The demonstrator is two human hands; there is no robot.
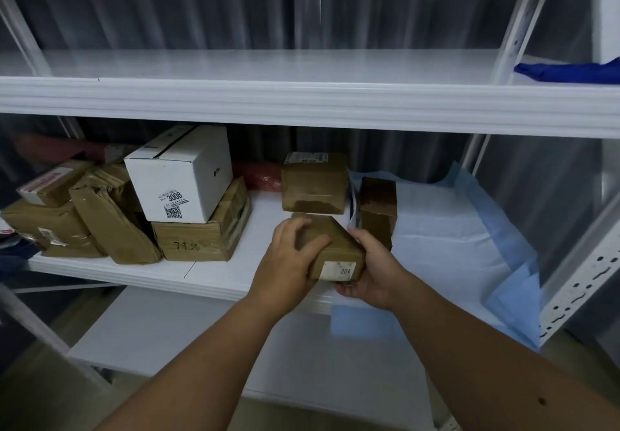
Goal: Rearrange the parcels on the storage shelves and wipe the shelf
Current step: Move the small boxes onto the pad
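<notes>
A small brown parcel (339, 249) with a white label reading 204 sits at the front of the middle shelf (214, 279). My left hand (288, 256) grips its left side and top. My right hand (372, 269) holds its right side and front corner. Behind it stand a squat brown parcel (313, 184) and a narrow upright brown parcel (377, 207). A white box (181, 175) marked 3008 rests on a brown carton (204, 232) at the left, beside several more brown parcels (110, 215).
A light blue cloth sheet (463, 239) covers the shelf's right part and hangs over its front edge. A dark blue cloth (570, 71) lies on the upper shelf (302, 98) at right. A red wrapped item (261, 175) lies at the back. A perforated white upright (577, 289) stands at right.
</notes>
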